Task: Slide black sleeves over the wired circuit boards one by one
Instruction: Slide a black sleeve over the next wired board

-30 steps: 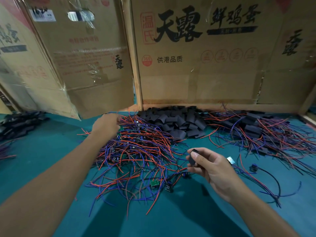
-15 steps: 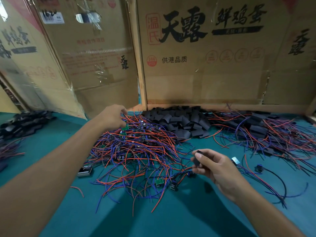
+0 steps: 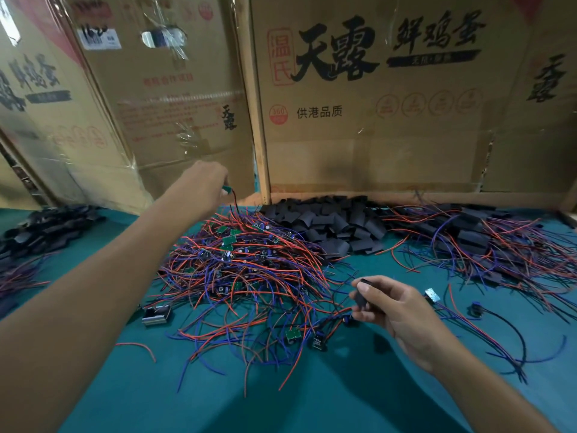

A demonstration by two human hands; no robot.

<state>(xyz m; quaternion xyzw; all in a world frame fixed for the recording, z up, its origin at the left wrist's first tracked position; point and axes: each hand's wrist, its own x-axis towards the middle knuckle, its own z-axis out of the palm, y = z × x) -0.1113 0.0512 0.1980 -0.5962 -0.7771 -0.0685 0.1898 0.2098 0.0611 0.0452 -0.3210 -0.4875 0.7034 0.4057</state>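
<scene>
Green circuit board (image 3: pixel 227 190) – mostly hidden in the raised left hand (image 3: pixel 204 182), pinched above the wire pile (image 3: pixel 246 270). Right hand (image 3: pixel 396 310) pinches a black sleeve (image 3: pixel 362 296), partly covered. Cardboard box (image 3: pixel 374 98) reads "天露" and "供港品质" – smaller print blurs.

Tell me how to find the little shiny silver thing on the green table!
Start at the big tangle of red and blue wires in the middle of the green table. Look just past its left edge, right beside the person's outstretched left arm. There sits the small silver block, alone on bare cloth, the only shiny metal piece with no wires attached.
</scene>
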